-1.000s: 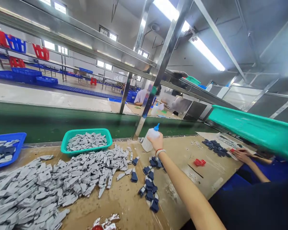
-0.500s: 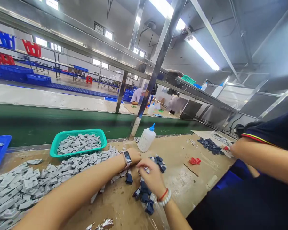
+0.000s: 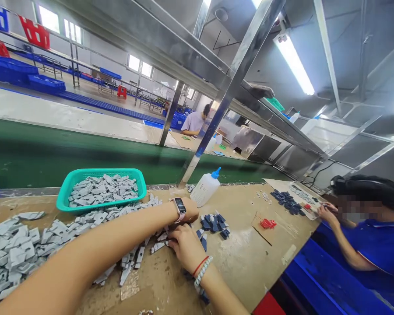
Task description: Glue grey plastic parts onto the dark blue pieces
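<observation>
My left hand [image 3: 189,214], a watch on its wrist, lies at the right edge of a wide pile of grey plastic pieces [image 3: 36,245], with its fingers curled downward. My right hand [image 3: 183,246], with red and white bracelets, sits just below it. Its fingers are closed over small pieces at the pile's edge, and what each hand holds is hidden. A small cluster of dark blue pieces [image 3: 213,223] lies just right of my hands. A white glue bottle [image 3: 205,190] with a blue tip stands behind them, untouched.
A teal basket [image 3: 65,197] of grey pieces stands at the back left, with a green conveyor belt [image 3: 52,157] and a slanted metal post [image 3: 230,87] behind it. Small red pieces [image 3: 267,224] lie on cardboard. A co-worker in blue [image 3: 364,249] sits at the right beside more dark blue pieces [image 3: 285,200].
My right hand has left the glue bottle and come down to the bench. My left arm has come in, and both hands have shifted left to the grey pile's edge.
</observation>
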Demonstrator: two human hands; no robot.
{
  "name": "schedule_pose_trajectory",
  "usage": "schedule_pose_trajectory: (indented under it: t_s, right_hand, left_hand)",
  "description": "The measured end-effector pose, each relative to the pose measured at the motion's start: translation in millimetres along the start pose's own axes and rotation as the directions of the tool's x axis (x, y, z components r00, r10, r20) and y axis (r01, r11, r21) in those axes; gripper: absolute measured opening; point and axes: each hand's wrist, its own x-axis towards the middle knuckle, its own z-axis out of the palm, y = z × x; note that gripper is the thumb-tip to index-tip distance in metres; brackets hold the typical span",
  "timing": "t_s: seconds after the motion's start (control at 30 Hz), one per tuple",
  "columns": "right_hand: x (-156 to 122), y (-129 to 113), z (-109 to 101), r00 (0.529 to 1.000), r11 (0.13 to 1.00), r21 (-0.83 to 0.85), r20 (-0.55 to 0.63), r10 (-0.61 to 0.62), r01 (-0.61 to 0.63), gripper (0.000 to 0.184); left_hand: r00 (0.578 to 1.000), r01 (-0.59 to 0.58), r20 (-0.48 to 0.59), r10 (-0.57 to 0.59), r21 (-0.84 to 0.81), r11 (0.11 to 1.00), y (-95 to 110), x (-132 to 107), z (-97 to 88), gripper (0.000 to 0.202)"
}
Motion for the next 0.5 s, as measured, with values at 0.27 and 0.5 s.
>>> schedule_pose_trajectory:
  t_s: [0.27,0.5]
  right_hand:
    - [-3.8,-0.2,-3.1,0.998,0.994,-0.084,-0.001,-0.068,0.068,0.007]
    - [-34.2,-6.3,-6.7,0.977,0.984,0.120,-0.186,-0.107,0.131,0.014]
  left_hand:
    - [0.996,0.033,-0.083,-0.039,-0.079,0.996,12.7,-12.5,-9.7,0.018]
    - [0.923,0.110,-0.329,-0.200,-0.272,0.956,24.9,-102.0,-71.4,0.023]
